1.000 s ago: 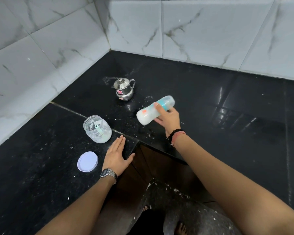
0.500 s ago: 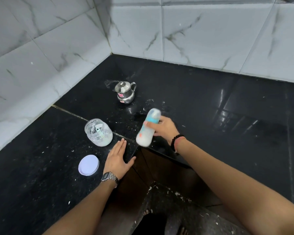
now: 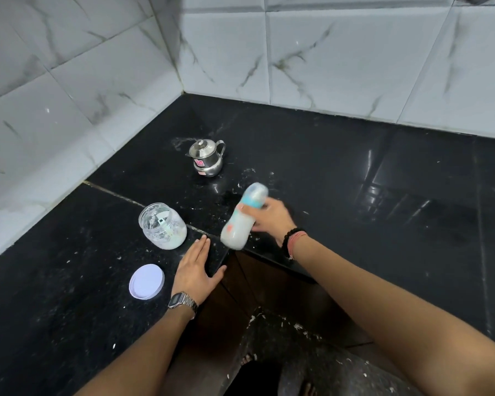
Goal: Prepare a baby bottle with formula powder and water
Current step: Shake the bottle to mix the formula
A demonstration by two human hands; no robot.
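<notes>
My right hand (image 3: 272,220) grips a baby bottle (image 3: 242,221) full of white milky liquid, with a blue collar and clear cap. The bottle is tilted, cap up and away, and blurred by motion above the counter's inner corner. My left hand (image 3: 196,271) lies flat on the black counter (image 3: 69,281), fingers apart, holding nothing. A clear jar (image 3: 163,225) with white formula powder and a scoop inside stands open just left of the bottle. Its white lid (image 3: 147,281) lies on the counter near my left wrist.
A small steel kettle (image 3: 207,158) with a lid stands further back near the corner. White marble-look tiled walls (image 3: 326,67) border the L-shaped counter. Powder specks are scattered on the counter. Floor and a foot (image 3: 247,358) show below the counter's edge.
The bottle swung from lying nearly sideways to nearly upright in my right hand and is still blurred by motion. My left hand stayed flat on the counter.
</notes>
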